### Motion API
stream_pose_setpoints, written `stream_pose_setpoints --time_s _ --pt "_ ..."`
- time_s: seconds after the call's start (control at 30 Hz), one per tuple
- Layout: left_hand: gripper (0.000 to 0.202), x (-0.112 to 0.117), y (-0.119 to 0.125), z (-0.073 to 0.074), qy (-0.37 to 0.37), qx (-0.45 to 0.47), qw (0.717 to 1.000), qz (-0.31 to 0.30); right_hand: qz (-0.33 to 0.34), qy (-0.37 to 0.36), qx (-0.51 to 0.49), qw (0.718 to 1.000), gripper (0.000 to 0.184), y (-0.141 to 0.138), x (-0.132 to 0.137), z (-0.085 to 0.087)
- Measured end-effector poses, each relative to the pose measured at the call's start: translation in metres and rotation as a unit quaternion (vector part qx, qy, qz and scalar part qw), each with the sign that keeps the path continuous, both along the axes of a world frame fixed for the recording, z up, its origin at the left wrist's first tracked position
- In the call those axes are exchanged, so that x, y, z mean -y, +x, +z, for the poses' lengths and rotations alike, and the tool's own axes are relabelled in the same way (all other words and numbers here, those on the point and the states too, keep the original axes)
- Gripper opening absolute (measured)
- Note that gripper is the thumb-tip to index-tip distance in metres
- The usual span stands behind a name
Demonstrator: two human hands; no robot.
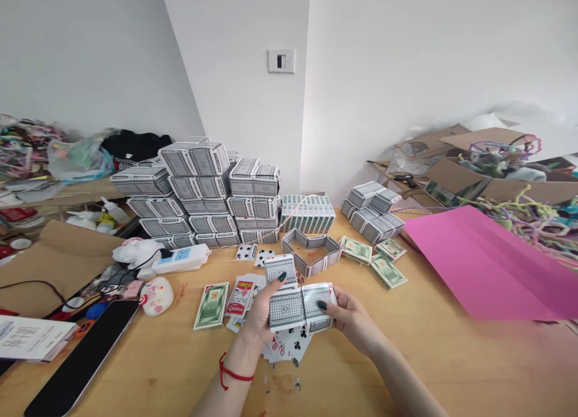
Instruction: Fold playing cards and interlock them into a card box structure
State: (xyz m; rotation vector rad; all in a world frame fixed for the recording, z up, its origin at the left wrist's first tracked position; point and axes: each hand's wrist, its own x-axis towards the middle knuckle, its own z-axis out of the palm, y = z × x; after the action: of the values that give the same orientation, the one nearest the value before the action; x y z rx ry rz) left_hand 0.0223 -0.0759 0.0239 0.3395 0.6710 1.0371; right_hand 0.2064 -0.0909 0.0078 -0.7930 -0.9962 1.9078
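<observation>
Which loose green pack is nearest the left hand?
The green pack lying just left of the left hand, beside the red POKER card. The other loose green packs lie farther off, toward the pink sheet.

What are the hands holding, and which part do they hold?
A cluster of patterned cards: the left hand grips its left side, and the right hand grips its right edge.

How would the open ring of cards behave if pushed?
The card ring would likely slide rather than roll, its angular outline sitting level on the tabletop. Being hollow, it looks light. Its slim walls might flex at the corners.
</observation>
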Motion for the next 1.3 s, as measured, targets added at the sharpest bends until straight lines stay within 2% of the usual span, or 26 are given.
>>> stream_pose_setpoints --time_s 0.13,0.33,0.53,0.83,1.0,1.13,1.2,1.23,1.27,1.3 --pt "0.025 0.000 0.001 0.000 -0.004 -0.014 1.000 0.004 -0.003 -0.005 0.017 1.000 0.029 0.001 0.000 -0.001" --pt "0.025 0.000 0.001 0.000 -0.004 -0.015 1.000 -0.024 -0.015 0.000 0.039 0.999 0.030 0.001 -0.001 -0.004" --pt "0.026 -0.001 0.002 -0.001 0.027 -0.010 0.999 -0.043 0.005 -0.010 0.028 1.000 0.033 0.001 0.000 -0.001" --pt "0.028 0.002 0.009 0.000 0.017 -0.042 0.998 -0.042 0.023 -0.003 0.044 0.999 0.028 -0.005 0.004 0.001" --pt "0.034 0.004 0.009 -0.001 0.047 -0.062 0.997 -0.018 -0.028 0.003 0.053 0.998 0.029 0.001 0.000 0.005" --pt "0.031 0.006 0.005 0.002 0.081 -0.091 0.992 0.022 -0.121 0.012 0.069 0.990 0.034 0.008 -0.007 0.004" --pt "0.028 0.007 0.002 0.007 0.144 -0.149 0.977 0.049 -0.184 0.017 0.093 0.978 0.035 0.011 -0.011 0.002" --pt "0.026 0.007 0.001 0.009 0.195 -0.200 0.958 0.062 -0.201 0.014 0.098 0.974 0.035 0.012 -0.012 0.001" --pt "0.022 0.008 0.000 0.012 0.259 -0.264 0.926 0.073 -0.201 0.004 0.094 0.975 0.037 0.012 -0.013 0.000" --pt "0.020 0.009 -0.001 0.015 0.330 -0.333 0.880 0.079 -0.184 -0.011 0.078 0.980 0.041 0.012 -0.013 0.000"
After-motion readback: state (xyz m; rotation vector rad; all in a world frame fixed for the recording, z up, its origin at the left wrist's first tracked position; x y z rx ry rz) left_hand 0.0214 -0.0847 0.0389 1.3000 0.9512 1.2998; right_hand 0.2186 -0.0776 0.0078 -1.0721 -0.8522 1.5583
